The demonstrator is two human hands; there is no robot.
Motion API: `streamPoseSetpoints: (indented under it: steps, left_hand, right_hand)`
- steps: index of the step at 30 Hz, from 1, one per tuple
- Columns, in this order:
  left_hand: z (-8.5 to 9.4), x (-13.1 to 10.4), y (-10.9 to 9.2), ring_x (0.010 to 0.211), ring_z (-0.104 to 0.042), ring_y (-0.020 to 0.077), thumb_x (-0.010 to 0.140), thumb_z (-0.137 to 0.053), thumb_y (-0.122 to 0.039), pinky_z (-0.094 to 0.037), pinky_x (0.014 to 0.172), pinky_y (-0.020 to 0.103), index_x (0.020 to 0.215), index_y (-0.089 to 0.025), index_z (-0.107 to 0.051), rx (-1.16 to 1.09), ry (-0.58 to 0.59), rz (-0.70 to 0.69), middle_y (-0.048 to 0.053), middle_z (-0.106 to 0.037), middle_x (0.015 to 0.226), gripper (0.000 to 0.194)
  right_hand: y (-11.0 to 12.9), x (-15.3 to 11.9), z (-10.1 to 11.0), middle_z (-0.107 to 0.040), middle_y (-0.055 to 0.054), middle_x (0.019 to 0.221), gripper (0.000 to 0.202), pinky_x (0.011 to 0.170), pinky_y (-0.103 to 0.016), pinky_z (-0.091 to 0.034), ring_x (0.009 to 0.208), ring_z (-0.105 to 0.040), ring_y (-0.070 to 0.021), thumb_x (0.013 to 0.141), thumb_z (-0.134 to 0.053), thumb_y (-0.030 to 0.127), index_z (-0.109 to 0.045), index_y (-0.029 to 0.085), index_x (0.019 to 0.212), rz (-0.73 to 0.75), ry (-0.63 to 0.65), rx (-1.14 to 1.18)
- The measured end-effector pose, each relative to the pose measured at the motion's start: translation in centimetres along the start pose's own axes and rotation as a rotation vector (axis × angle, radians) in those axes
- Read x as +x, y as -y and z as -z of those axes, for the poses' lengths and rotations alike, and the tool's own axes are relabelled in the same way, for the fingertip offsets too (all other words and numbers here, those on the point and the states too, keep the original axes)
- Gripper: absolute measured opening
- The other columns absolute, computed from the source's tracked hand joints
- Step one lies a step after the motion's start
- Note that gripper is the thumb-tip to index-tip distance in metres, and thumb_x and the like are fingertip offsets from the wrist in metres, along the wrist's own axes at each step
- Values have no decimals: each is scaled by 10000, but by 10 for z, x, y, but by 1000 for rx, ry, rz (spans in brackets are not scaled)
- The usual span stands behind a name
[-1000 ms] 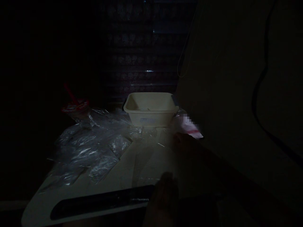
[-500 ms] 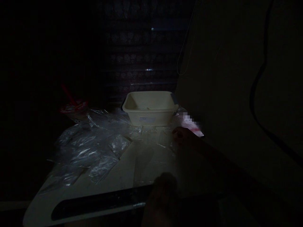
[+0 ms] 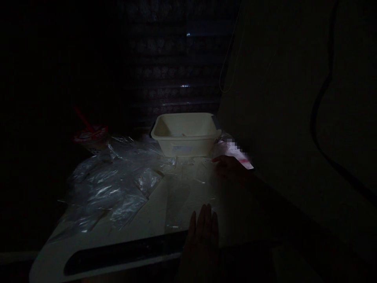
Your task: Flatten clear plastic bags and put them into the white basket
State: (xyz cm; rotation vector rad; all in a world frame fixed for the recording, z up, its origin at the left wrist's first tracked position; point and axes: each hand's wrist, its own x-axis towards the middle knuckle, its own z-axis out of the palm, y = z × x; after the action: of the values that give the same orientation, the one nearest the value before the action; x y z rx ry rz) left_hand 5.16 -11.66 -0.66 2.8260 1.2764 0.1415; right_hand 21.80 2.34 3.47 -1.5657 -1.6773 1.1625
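A clear plastic bag lies flat on the white tabletop. My left hand rests at its near end, palm down, with the fingers stretched out and open. By the bag's far right edge is my right hand, dim, its index finger pointing left and the other fingers curled in. Whether it pinches the plastic is too dark to tell. Beyond the bag stands a cream plastic basin with a pale label on its front; its inner floor is mostly hidden.
A loose heap of clear plastic bags covers the table's left side. Behind it stands a cup with a red straw. A pink-and-white packet lies right of the basin. A dark slot runs along the near edge.
My left hand, blurred and bunched before, now lies flat with its fingers stretched forward. My right hand has shifted slightly left, its index finger straighter.
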Motion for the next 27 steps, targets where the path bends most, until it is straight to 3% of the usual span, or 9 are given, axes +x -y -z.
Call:
streamPoseSetpoints:
  steps: [7, 14, 21, 27]
  left_hand:
    - [3, 1, -1, 1165, -248, 282, 767, -375, -265, -314, 892, 439, 1222, -50, -283, -5, -10, -6, 158, -291, 1271, 511]
    - [4, -2, 0, 1160, -260, 288, 762, -392, -337, -332, 881, 434, 1221, -50, -287, -6, -19, -28, 158, -307, 1267, 551]
    - [-4, -3, 0, 1141, -293, 302, 758, -417, -380, -356, 857, 441, 1204, -33, -307, 34, -90, -38, 185, -344, 1239, 576]
    - [-6, -8, -3, 1116, -357, 250, 797, -361, -190, -383, 853, 393, 1172, -87, -367, 31, -262, -24, 127, -448, 1184, 388]
  right_hand:
    - [-9, -7, -6, -535, -34, 884, 228, 584, -268, -460, 698, -531, -104, 799, -430, 278, -489, 131, 963, -49, 110, -1]
    - [-13, 2, 5, -518, -49, 953, 256, 643, -310, -455, 773, -527, -129, 795, -435, 273, -468, 136, 1009, -59, 91, -5]
    - [-7, 0, 10, -554, -38, 855, 227, 593, -266, -454, 690, -536, -109, 772, -471, 257, -500, 129, 957, -10, 8, -22]
    - [-4, 7, 8, -609, -34, 729, 269, 473, -200, -417, 565, -535, -99, 605, -576, 174, -545, 126, 868, 41, 1, 40]
